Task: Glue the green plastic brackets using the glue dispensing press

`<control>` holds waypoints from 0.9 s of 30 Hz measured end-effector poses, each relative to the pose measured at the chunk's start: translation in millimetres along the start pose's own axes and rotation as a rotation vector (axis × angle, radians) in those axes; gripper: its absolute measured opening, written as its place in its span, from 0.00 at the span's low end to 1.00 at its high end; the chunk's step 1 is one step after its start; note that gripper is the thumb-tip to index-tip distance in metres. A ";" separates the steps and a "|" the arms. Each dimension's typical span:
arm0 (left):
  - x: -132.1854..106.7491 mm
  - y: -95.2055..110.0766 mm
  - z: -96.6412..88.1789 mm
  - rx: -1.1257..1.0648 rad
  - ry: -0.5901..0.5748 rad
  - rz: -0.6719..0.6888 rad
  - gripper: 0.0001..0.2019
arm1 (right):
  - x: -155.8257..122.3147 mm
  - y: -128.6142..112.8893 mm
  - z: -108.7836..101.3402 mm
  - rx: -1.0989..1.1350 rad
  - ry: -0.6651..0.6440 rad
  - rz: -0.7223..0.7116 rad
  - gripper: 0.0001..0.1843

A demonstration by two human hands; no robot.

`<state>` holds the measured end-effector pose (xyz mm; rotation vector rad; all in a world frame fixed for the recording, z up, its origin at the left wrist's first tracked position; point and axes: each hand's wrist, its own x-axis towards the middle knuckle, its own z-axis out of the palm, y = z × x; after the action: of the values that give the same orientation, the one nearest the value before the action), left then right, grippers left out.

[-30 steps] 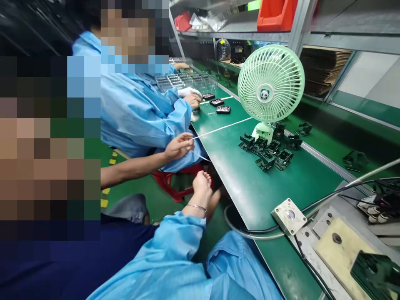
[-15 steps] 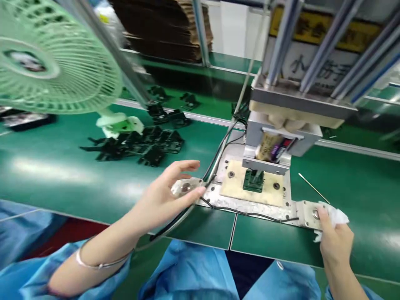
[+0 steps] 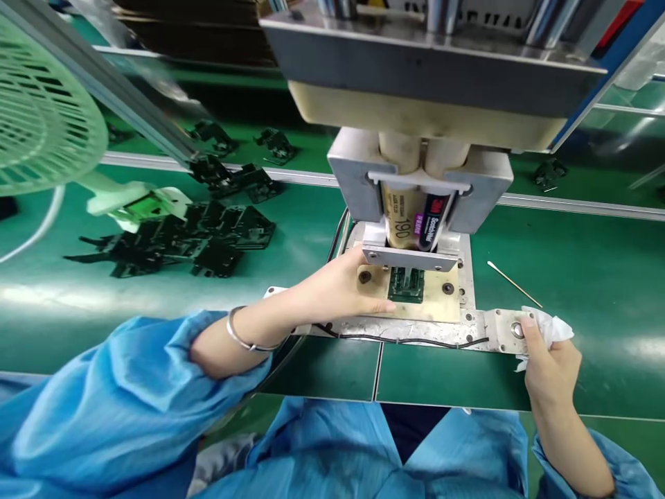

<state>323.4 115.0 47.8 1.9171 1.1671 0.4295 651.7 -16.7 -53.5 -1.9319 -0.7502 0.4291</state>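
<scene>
Green in colour, a small moulded part (image 3: 406,285) is seated in the cream plate (image 3: 449,306) of a metal fixture, directly beneath a twin adhesive cartridge (image 3: 415,218). The left hand (image 3: 337,287) is laid flat on that plate, its grip open and empty, with the fingertips just beside the part. A crumpled white tissue (image 3: 551,328) is held in the closed grip of the right hand (image 3: 545,364), whose thumb is set against a round button (image 3: 516,330). A cotton swab (image 3: 513,283) is seen lying on the green surface (image 3: 597,277) nearby.
</scene>
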 end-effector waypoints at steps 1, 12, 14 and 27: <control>-0.2 -0.7 0.5 -0.005 -0.004 -0.012 0.34 | 0.1 -0.2 0.0 -0.004 0.002 0.006 0.32; -2.1 -16.8 0.5 -0.024 0.028 -0.058 0.33 | 1.0 7.9 -1.7 0.001 0.005 0.018 0.35; -2.1 -15.1 0.9 -0.033 0.029 -0.063 0.33 | 1.6 9.5 -1.9 0.011 -0.005 0.011 0.35; 8.2 -3.3 6.7 -0.139 -0.007 -0.006 0.31 | -0.8 3.1 -2.0 0.010 0.016 0.040 0.35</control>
<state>330.0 119.6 40.2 1.7936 1.1089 0.4877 653.2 -19.5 -55.3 -1.9419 -0.6992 0.4404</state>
